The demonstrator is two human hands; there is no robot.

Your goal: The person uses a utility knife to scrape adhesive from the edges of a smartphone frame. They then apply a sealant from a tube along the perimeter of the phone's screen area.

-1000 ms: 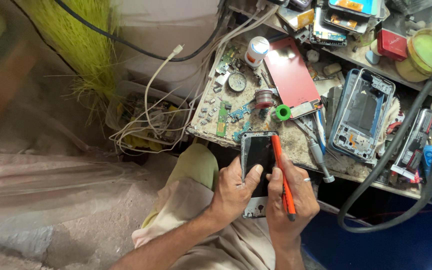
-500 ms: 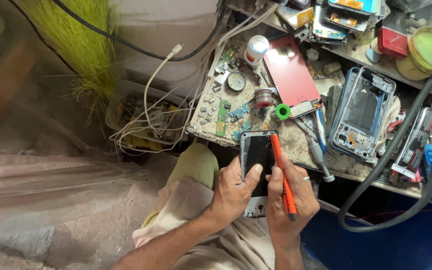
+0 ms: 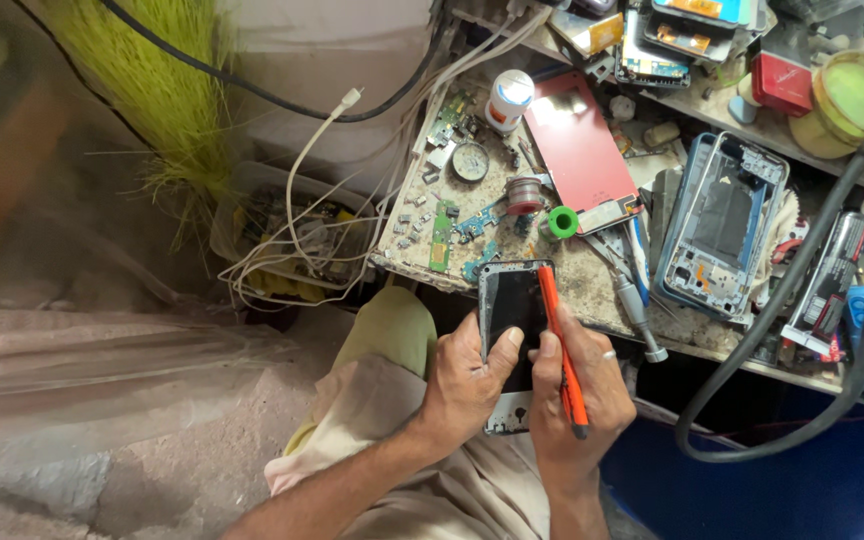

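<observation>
A black phone point(image 3: 513, 305) is held upright over my lap, at the front edge of the cluttered workbench point(image 3: 592, 285). My left hand point(image 3: 464, 375) grips its left side, thumb resting on the dark screen. My right hand point(image 3: 574, 392) holds the phone's right side and also clamps an orange tool point(image 3: 561, 350) that lies along the phone's right edge, tip pointing up. A ring shows on one right finger. The phone's lower end shows between my two hands.
On the bench lie a red phone back cover point(image 3: 580, 148), a blue phone frame point(image 3: 720, 225), a green spool point(image 3: 561, 221), small circuit boards point(image 3: 441, 237), a screwdriver point(image 3: 640, 305) and a white bottle point(image 3: 507, 100). Thick black cables point(image 3: 812, 330) loop at right. White wires fill a plastic tub point(image 3: 282, 245) left.
</observation>
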